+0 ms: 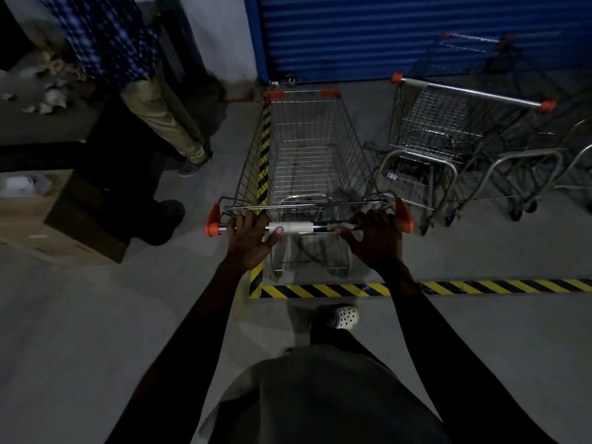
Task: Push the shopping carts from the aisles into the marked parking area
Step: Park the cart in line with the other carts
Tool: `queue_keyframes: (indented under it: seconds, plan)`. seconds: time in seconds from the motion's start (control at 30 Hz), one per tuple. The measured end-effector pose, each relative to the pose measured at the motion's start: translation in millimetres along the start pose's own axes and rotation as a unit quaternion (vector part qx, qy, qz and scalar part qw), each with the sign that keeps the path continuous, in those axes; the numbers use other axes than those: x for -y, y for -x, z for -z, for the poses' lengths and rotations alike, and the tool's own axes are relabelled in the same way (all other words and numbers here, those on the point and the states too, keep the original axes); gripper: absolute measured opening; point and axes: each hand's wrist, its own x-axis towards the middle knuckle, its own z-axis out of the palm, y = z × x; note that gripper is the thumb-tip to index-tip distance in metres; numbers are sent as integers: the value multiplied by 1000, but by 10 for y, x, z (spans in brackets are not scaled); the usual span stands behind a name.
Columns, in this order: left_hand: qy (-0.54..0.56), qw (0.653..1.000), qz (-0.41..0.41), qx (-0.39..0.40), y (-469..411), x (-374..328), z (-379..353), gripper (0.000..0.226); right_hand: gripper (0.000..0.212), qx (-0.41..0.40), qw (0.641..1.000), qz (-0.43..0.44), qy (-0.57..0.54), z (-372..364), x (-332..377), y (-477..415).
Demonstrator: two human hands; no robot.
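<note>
Both hands grip the handle bar (pixel 307 226) of the cart (pixel 304 149) at frame ctr. Scene is v. dim, so fingertips are hard to make out. On the left hand (pixel 251 240) the fingers curl over the bar & vanish behind it, thumb tip on a white taped section. On the right hand (pixel 374 240) the fingers hook over the bar near its orange end cap, thumb splayed toward frame ctr. Both forearms reach fwd, roughly parallel.

Cart sits inside the corner of the yellow-black floor tape (pixel 320 290). One strip runs across below its rear end; the other runs up along its left side, partly seen thru the wire basket. Its nose points at a blue roller shutter (pixel 416 33) at frame top.

Right of it, parked carts (pixel 448 123) nest together. 2 handles w/ orange caps are countable; more tube frames are cut off by the right edge, so the total is unclear.

Upper left: 1 bystander (pixel 134 59) in checked shirt & khaki trousers, cut off by the frame top. Below, 1 dark shoe (pixel 166 219), its owner lost in shadow. 1 cardboard box (pixel 64 219) is cut by the left edge. 1 white perforated clog (pixel 344 315) shows just below the tape.
</note>
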Motion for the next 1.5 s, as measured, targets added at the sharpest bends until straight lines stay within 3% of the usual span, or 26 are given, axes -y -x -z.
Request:
queue_keyframes:
  seconds: [0.13, 0.27, 0.4, 0.63, 0.97, 1.27, 1.5]
  plan:
    - [24, 999, 22, 27, -12, 2, -35, 59, 72, 0, 1000, -1, -19, 38, 11, -8]
    - [122, 990, 60, 49, -101, -119, 63, 53, 49, -63, 993, -18, -99, 146, -88, -45]
    - [199, 977, 34, 70, -398, -412, 218, 50, 48, -80, 984, -81, -137, 314, -365, -119]
    - [286, 957, -43, 37, -872, -1189, 100, 52, 40, -125, 977, -143, -95, 512, -845, -130]
    - [268, 958, -104, 18, -1747, -2707, -598, 58, 36, -103, 963, -234, -85, 598, -2344, -424]
    - [266, 958, -89, 61, -2702, -4207, -1190, 67, 54, -70, 972, -206, -85, 723, -3989, -1113]
    - [267, 956, -58, 108, -3319, -4623, -1398, 81, 59, -72, 972, -183, -126, 519, -4614, -1874]
